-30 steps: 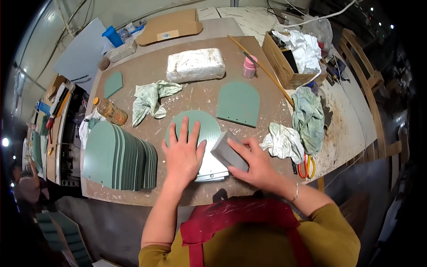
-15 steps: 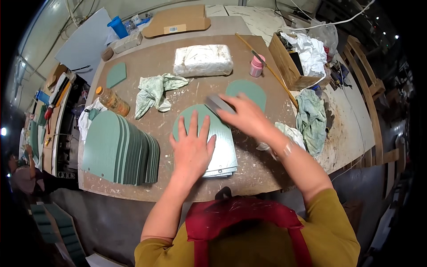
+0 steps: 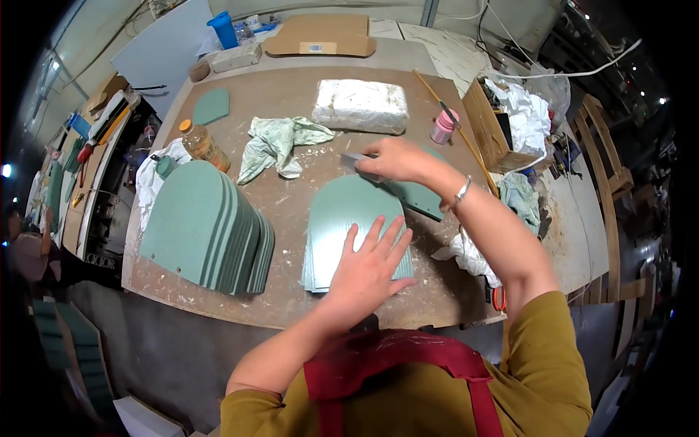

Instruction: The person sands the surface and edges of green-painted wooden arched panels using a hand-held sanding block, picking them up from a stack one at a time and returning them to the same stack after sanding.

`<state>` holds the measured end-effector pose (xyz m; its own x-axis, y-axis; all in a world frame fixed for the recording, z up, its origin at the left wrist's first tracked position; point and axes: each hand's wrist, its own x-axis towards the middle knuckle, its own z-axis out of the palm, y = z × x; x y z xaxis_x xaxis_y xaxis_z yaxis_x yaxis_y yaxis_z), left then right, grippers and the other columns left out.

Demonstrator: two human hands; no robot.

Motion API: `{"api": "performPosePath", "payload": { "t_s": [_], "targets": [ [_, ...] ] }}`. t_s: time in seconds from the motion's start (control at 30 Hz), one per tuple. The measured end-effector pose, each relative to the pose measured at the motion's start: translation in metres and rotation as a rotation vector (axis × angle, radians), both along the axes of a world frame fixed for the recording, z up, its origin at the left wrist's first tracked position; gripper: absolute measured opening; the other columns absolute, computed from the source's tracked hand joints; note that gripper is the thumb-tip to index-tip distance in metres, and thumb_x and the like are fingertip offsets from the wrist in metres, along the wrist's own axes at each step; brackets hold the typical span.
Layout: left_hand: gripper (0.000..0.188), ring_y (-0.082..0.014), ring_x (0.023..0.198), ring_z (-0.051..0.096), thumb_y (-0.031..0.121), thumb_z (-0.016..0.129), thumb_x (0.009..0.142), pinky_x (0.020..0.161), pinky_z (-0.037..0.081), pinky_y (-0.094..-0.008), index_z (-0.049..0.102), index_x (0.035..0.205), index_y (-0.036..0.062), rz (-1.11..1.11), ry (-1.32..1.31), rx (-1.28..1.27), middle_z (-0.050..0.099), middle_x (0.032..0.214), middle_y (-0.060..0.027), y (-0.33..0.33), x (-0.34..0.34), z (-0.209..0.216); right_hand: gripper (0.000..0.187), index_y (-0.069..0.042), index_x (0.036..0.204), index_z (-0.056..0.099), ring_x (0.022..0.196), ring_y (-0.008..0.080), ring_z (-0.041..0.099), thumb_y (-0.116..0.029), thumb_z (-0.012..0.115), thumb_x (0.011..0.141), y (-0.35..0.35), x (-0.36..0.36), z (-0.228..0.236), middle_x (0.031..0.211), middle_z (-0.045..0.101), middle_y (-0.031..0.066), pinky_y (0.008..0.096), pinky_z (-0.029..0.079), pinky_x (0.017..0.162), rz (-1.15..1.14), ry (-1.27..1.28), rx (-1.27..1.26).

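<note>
Before me lies a stack of green panels with rounded tops [image 3: 336,211], its top sheet shiny in the light. My left hand [image 3: 370,271] rests flat over the lower right part of that sheet, fingers spread. A grey block, like a sanding block [image 3: 351,161], is gripped in my right hand [image 3: 399,159] at the rounded far edge of the stack. Part of the block is hidden by the fingers. Another green panel [image 3: 416,195] lies just right of the stack, partly under my right forearm.
A leaning row of green panels [image 3: 186,226] stands at left, near an orange-capped bottle [image 3: 205,148]. Beyond are a crumpled cloth [image 3: 273,149], a white wrapped block [image 3: 362,105] and a pink jar [image 3: 444,127]. A thin stick [image 3: 472,149] lies by the cardboard box [image 3: 486,127].
My left hand has slid from the upper part of the top panel to its lower right. My right hand has moved with the grey block along the rounded edge. The view has shifted.
</note>
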<state>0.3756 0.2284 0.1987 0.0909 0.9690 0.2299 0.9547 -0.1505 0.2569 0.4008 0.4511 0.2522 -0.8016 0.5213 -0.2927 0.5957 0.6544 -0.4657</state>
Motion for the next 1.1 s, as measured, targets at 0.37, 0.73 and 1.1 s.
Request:
{"api": "performPosePath", "payload": {
  "t_s": [0.37, 0.73, 1.1],
  "targets": [
    [0.072, -0.0333, 0.142, 0.036, 0.051, 0.065, 0.088, 0.112, 0.03, -0.0585, 0.047, 0.144, 0.0107, 0.005, -0.054, 0.018, 0.04, 0.154, -0.0111, -0.001, -0.002, -0.006, 0.059, -0.01, 0.122, 0.071, 0.093, 0.0327, 0.07, -0.053, 0.061, 0.083, -0.024, -0.046, 0.025, 0.096, 0.073, 0.0157, 0.0417, 0.053, 0.088, 0.199, -0.141, 0.163],
    [0.072, -0.0331, 0.143, 0.033, 0.054, 0.062, 0.089, 0.115, 0.025, -0.0575, 0.046, 0.145, 0.0112, 0.038, -0.068, -0.007, 0.04, 0.152, -0.0124, -0.004, -0.009, -0.012, 0.044, -0.015, 0.116, 0.073, 0.1, 0.0363, 0.065, -0.04, 0.07, 0.08, -0.082, -0.065, 0.057, 0.104, 0.064, 0.0192, 0.0451, 0.054, 0.086, 0.545, -0.12, 0.292],
    [0.075, -0.033, 0.142, 0.034, 0.054, 0.061, 0.09, 0.118, 0.023, -0.0515, 0.044, 0.147, 0.0074, 0.009, -0.066, -0.019, 0.041, 0.151, -0.0152, -0.004, -0.009, -0.013, 0.046, -0.016, 0.121, 0.071, 0.105, 0.0324, 0.061, -0.037, 0.074, 0.079, -0.097, -0.046, 0.045, 0.106, 0.058, 0.0148, 0.0424, 0.047, 0.089, 0.924, 0.028, 0.322]
  ]
}}
